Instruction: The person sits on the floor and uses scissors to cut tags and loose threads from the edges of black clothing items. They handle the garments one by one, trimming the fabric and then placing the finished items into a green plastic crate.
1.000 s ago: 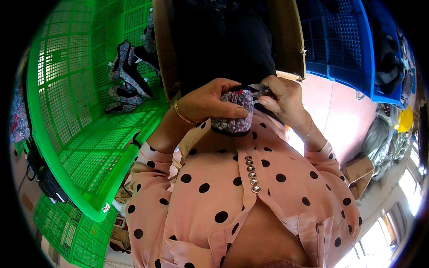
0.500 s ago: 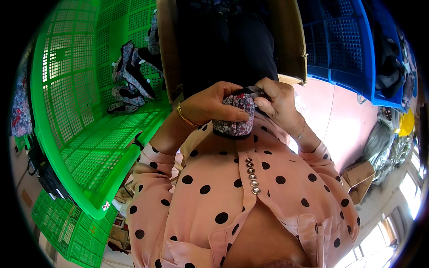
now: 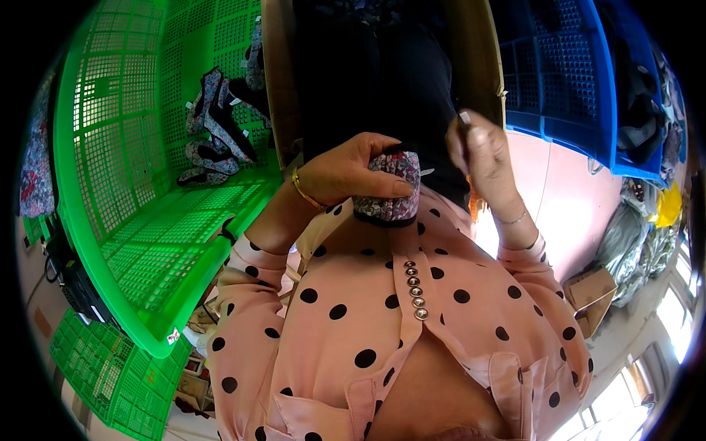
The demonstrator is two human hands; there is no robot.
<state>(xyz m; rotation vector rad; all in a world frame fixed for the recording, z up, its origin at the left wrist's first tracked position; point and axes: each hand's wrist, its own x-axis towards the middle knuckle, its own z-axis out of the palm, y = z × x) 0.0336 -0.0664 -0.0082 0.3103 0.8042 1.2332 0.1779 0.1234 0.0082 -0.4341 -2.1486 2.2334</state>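
My left hand is closed on a folded floral fabric piece with dark edging, held in front of my blouse. The thumb lies flat across its printed face. A thin pale tip sticks out at the fabric's right side. My right hand is apart from the fabric, up and to the right, with its fingers closed and a little blurred. Something small, dark with a light end, shows at its fingertips; I cannot make out what it is. An orange bit shows just below that hand.
At left stands a large green plastic basket with several floral pieces with dark trim in it. A cardboard box surrounds my dark-clad legs. Blue crates with dark fabric stand at right, near clear plastic bags and a small carton.
My right hand has let go of the dark strap-like edge of the fabric and moved right and slightly up. The left hand still holds the piece, almost unmoved.
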